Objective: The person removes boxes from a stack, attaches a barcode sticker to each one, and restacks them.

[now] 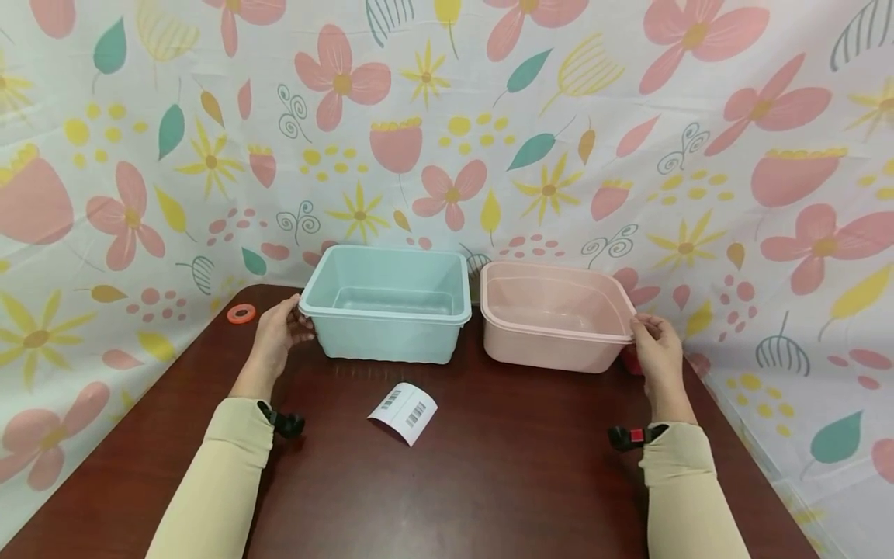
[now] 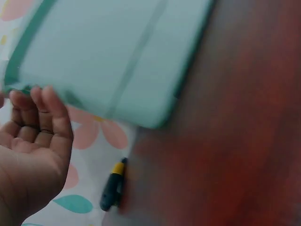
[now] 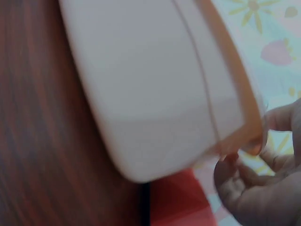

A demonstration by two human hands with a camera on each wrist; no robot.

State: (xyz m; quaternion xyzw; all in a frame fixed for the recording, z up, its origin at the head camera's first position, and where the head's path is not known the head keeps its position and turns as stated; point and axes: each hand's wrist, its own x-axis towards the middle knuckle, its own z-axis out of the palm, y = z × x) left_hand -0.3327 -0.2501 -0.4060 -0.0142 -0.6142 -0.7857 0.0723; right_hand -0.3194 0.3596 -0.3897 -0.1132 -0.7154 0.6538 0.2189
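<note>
A light blue plastic tub [image 1: 387, 334] stands at the back of the dark wooden table, left of the middle. My left hand [image 1: 275, 330] holds its left end at the rim, fingers curled up under the lip in the left wrist view. To its right is a pink plastic tub [image 1: 552, 349], slightly tilted and turned. My right hand [image 1: 658, 349] pinches the right corner of that rim between thumb and fingers. In the right wrist view the pink tub's outer wall [image 3: 141, 94] fills the middle. Both tubs look bare inside.
A curled white paper with barcodes [image 1: 403, 413] lies in front of the blue tub. An orange-red ring [image 1: 240, 314] sits near the left edge. A red object [image 3: 181, 200] is partly hidden behind the pink tub. A dark tool with a yellow band [image 2: 113, 186] lies near the flowered cloth.
</note>
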